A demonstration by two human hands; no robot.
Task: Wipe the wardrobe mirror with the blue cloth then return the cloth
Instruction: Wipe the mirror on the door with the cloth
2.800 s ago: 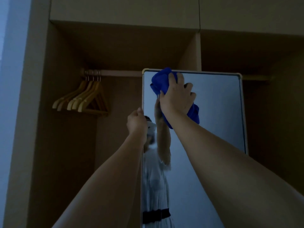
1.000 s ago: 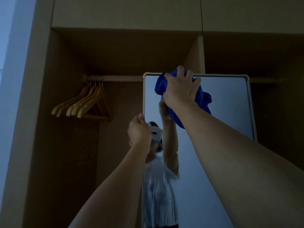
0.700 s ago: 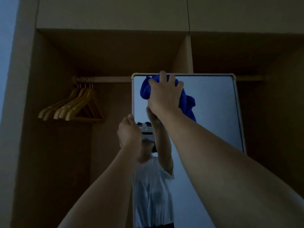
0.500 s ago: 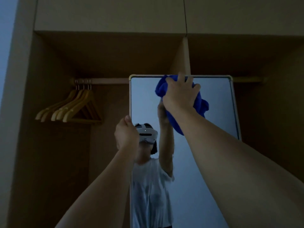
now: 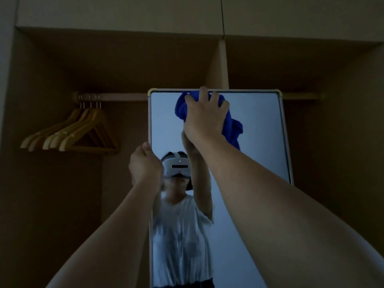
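Observation:
A tall wardrobe mirror with a pale frame stands in front of the open wardrobe. My right hand presses a bunched blue cloth against the glass just under the top edge, near the middle. Part of the cloth hangs down to the right of my wrist. My left hand grips the mirror's left frame edge lower down. The glass reflects a person with a raised arm.
Several wooden hangers hang on the rail in the left wardrobe bay. A vertical divider panel rises behind the mirror's top. Closed upper cabinet doors run above. The room is dim.
My right hand has slid the cloth back and forth along the mirror's top, ending near the top middle. The view shifted a little. My left hand kept its hold on the frame.

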